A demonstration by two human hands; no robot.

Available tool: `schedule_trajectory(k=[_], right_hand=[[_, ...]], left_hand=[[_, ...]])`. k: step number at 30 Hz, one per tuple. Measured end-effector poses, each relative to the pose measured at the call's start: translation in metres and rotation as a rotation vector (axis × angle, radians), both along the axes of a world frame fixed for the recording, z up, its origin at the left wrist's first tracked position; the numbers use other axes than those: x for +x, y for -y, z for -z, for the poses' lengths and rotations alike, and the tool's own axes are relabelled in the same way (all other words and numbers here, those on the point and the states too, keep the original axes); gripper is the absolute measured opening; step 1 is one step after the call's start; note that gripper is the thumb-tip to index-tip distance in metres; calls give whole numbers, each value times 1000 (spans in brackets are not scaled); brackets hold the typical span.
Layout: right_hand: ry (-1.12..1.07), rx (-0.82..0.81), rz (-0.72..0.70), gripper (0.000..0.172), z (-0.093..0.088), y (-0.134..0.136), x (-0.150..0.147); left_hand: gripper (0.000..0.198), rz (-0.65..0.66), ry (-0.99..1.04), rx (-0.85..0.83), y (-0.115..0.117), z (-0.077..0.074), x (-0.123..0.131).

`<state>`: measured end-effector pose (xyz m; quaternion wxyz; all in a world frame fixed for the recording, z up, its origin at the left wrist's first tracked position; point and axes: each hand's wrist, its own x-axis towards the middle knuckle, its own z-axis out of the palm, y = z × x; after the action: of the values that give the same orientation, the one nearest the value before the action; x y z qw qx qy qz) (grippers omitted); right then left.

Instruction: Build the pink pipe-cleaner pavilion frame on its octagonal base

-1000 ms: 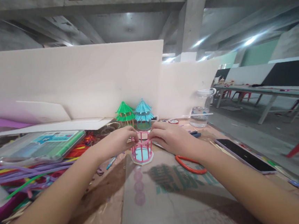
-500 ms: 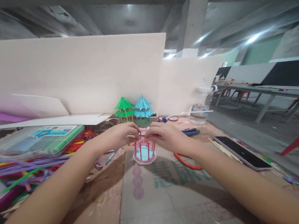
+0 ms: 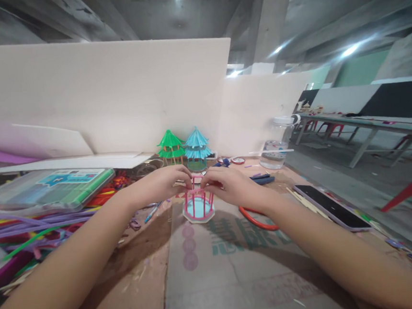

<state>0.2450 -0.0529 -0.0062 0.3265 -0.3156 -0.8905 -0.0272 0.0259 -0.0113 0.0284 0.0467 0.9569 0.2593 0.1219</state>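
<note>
A small pink pavilion frame (image 3: 198, 205) stands upright on the cardboard sheet (image 3: 217, 278), with thin posts rising from a pale blue, white-edged base. My left hand (image 3: 174, 180) is closed, its fingertips pinching the upper left of the frame. From the other side, my right hand (image 3: 226, 185) pinches the upper right of the same frame. Pink strips show between the two hands at the top. Behind them stand a green model pavilion (image 3: 170, 145) and a blue model pavilion (image 3: 197, 148), both with tiered roofs.
Purple craft stems (image 3: 46, 227) and a clear plastic case (image 3: 50, 189) lie at the left. Right of my hands are an orange-red ring-shaped piece (image 3: 257, 221), dark-handled pliers (image 3: 263, 179), a phone (image 3: 331, 206) and a water bottle (image 3: 276, 143). White boards (image 3: 96, 101) stand behind.
The view has shifted slightly, so most things sit a little higher. Both hands stay at the top of the pink frame, with only slight finger movement.
</note>
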Motion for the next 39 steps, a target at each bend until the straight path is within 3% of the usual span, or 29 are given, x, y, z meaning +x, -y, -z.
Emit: schedule_trajectory(k=[14,24,39], right_hand=[[35,-6,-3,13,0,1,-1],[34,0,-13,12,2,0,0],[108,-39,47,9,-6,3,4]], left_hand=[[21,-22,-20,6,-1,1,-1],[23,58,32,2,2,-4,-1],[21,1,-11,38,7,0,6]])
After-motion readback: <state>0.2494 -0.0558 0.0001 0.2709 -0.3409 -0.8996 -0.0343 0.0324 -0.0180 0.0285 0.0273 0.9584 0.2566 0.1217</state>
